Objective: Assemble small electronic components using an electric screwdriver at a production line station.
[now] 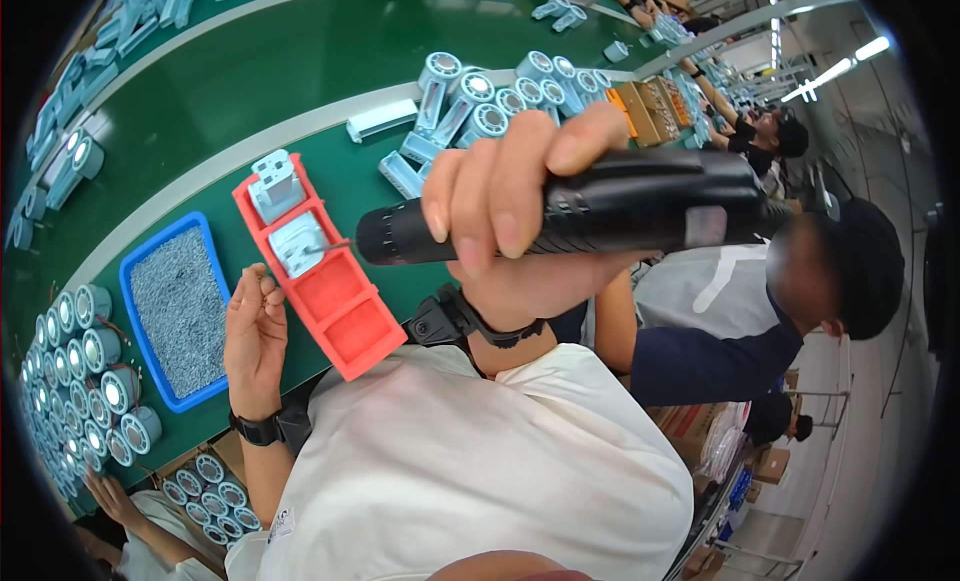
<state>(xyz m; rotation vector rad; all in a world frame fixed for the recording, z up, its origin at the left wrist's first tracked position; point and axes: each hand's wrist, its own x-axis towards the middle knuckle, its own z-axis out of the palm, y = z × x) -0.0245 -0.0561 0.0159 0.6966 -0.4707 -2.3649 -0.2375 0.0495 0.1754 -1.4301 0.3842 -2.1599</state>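
My right hand [520, 191] is wrapped round a black electric screwdriver [640, 203], held across the middle of the view. Its thin bit reaches left to a pale blue plastic part [297, 245] seated in a red fixture [365, 333] with several compartments. Another pale blue part [275, 186] stands in the fixture's far compartment; the two near ones hold nothing. My left hand [257, 331] is beside the fixture's left edge, thumb and fingertips pinched together; whatever is between them is too small to make out. Left of it lies a blue tray [213, 256] full of small grey pieces, probably screws.
Many round pale blue units [100, 351] crowd the left side, and more housings [490, 119] lie beyond the screwdriver. A green conveyor [320, 41] runs along the back. Close on my right sits a co-worker [720, 331] in a cap; another person's hand [112, 496] shows lower left.
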